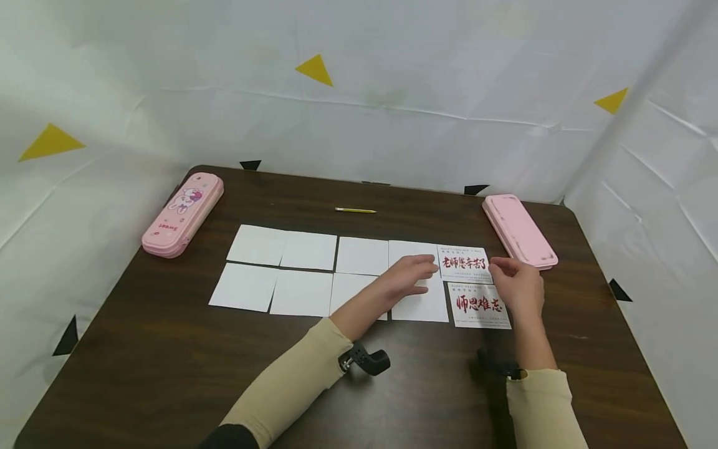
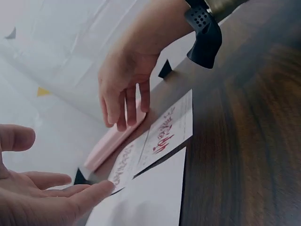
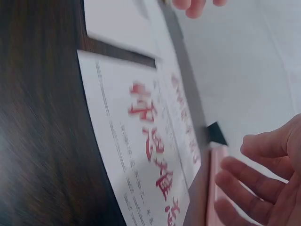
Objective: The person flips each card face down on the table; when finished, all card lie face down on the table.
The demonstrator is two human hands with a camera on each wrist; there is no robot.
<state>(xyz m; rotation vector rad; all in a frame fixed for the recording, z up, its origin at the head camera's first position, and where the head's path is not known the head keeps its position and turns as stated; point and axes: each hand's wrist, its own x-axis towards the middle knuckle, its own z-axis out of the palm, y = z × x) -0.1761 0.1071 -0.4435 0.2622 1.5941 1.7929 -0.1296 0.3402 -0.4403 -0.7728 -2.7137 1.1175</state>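
Note:
Two white cards with red Chinese lettering lie at the right end of two rows, an upper card (image 1: 464, 274) and a lower card (image 1: 477, 320). Over the blank cards just left of them is my left hand (image 1: 405, 275), fingers extended and holding nothing. My right hand (image 1: 520, 290) hovers at the right side of the lettered cards, its fingers loosely bent with nothing between them. The left wrist view shows the right hand (image 2: 127, 84) raised above the cards. Several blank white cards (image 1: 305, 291) fill the rest of both rows.
A pink pencil case (image 1: 182, 215) with a cartoon print lies at the table's left. Another pink case (image 1: 518, 229) is at the right, just beyond the lettered cards. Behind the rows lies a yellow pencil (image 1: 356, 211). White sheeting (image 1: 392, 143) surrounds the dark wooden table (image 1: 140, 362).

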